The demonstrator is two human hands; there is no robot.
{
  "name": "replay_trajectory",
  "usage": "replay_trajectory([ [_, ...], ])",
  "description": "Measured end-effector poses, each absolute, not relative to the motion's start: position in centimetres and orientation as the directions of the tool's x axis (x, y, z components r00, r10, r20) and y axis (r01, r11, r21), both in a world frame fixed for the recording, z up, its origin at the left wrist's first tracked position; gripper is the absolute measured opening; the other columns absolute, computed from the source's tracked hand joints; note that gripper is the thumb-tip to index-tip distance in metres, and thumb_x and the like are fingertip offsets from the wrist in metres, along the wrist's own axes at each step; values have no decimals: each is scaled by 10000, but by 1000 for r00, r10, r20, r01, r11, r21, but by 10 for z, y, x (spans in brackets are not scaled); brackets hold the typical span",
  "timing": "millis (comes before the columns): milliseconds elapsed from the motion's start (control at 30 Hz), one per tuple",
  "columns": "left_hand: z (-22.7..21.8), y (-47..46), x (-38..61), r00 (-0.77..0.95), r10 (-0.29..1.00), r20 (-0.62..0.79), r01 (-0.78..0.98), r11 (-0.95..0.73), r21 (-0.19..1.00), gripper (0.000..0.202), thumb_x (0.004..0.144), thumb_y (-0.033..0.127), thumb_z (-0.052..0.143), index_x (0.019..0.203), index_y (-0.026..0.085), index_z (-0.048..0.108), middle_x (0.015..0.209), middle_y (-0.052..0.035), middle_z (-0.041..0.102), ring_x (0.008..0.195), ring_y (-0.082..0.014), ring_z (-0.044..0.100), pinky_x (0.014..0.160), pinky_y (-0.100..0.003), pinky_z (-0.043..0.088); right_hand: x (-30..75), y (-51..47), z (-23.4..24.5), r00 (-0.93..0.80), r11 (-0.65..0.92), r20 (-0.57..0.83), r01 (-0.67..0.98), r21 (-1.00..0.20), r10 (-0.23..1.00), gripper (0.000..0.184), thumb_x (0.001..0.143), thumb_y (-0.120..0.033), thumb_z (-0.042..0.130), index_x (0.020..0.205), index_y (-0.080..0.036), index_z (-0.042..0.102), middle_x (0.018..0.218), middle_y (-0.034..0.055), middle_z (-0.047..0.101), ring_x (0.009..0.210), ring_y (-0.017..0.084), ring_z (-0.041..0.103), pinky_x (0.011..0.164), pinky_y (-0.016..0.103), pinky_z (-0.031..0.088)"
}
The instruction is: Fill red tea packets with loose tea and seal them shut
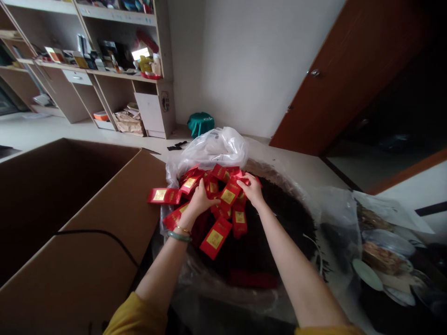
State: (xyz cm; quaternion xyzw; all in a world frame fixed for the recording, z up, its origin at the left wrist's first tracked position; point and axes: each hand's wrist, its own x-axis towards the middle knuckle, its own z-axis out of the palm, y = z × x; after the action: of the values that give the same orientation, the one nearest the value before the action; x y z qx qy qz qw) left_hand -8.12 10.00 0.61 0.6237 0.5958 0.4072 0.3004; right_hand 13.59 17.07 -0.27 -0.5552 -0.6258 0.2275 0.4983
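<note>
A: Treat the clear plastic liner as a clock, twelve farthest from the wearer. Where are the packets?

B: Most red packets lie heaped and overlapping between nine and twelve, on dark loose material that shows bare around three. One outlying packet juts out between nine and ten, towards the cardboard box

A: And the hands?

B: The right hand, near twelve, seems to have a labelled packet pinched by its upper end, thumb against fingertips. The left hand, around ten, has thumb and forefinger spread wide among the packets; its other fingers are hidden, so I can't tell whether they grip anything

A: How would you handle this well?

B: Lightly. I'd pinch the flat end, clear of the yellow label, and lift straight up, so the neighbours don't slide towards three. The left palm could steady the heap meanwhile

A: Anything to watch?

B: That outlying packet looks the likeliest to tip off at nine, so I'd draw it inwards first. The green bangle at the left wrist could snag a corner, so keep that wrist raised
</note>
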Motion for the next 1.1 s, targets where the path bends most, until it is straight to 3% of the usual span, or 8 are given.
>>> replay_trajectory([
  [67,9,100,-73,33,990,137,576,-130,807,1188,506,173,820,1460,82,117,1332,-245,475,1234,-363,463,968,-447,416,131,182,5,-26,331,370,506,-796,929,236,682,-392,667,831,-211,643,1230,91,590,1160,253,526,995,386,379],
  [133,12,99,-68,94,990,102,607,-138,783,1153,560,108,761,1469,73,53,1258,-227,552,1157,-340,542,920,-426,454,125,195,14,-173,367,327,535,-761,929,206,718,-389,649,848,-229,646,1157,57,625,1113,236,548,967,378,398],
  [233,13,99,-68,69,995,68,610,-96,786,1000,655,89,675,1466,67,91,1160,-193,630,1058,-293,617,876,-378,482,117,212,24,-307,407,268,646,-646,913,167,699,-359,692,814,-240,671,1005,41,655,1084,248,536,959,382,390],
  [333,13,100,-74,-3,999,53,594,-40,803,932,678,108,669,1457,70,159,1191,-192,623,1072,-272,617,897,-347,478,115,226,28,-370,428,221,710,-559,903,146,652,-340,739,750,-243,693,984,44,645,1082,264,505,971,387,370],
  [567,19,113,-76,66,998,-4,517,-31,856,923,629,88,691,1437,106,245,1156,-143,655,1001,-259,644,831,-328,520,119,245,30,-468,352,61,564,-747,882,212,643,-373,718,748,-190,694,944,23,626,810,168,578,782,277,457],
  [700,17,112,-75,50,997,51,469,-69,880,861,630,68,669,1412,120,312,1103,-107,680,1002,-243,641,871,-334,509,112,241,32,-490,438,166,514,-738,855,212,628,-380,722,695,-185,675,934,23,594,804,157,559,786,280,445],
  [867,14,106,-73,-14,990,138,379,-123,917,871,616,39,657,1415,141,325,1177,-99,650,1075,-237,610,945,-353,477,116,215,40,-442,557,359,489,-671,822,282,695,-455,668,662,-178,624,815,19,582,646,133,518,657,285,438],
  [1100,50,73,-85,-27,939,342,246,-325,913,835,655,37,617,1427,182,334,1243,-89,619,1077,-230,608,934,-354,487,113,165,98,-394,670,548,524,-526,738,234,740,-423,662,693,-194,651,800,30,633,652,161,569,616,297,451],
])
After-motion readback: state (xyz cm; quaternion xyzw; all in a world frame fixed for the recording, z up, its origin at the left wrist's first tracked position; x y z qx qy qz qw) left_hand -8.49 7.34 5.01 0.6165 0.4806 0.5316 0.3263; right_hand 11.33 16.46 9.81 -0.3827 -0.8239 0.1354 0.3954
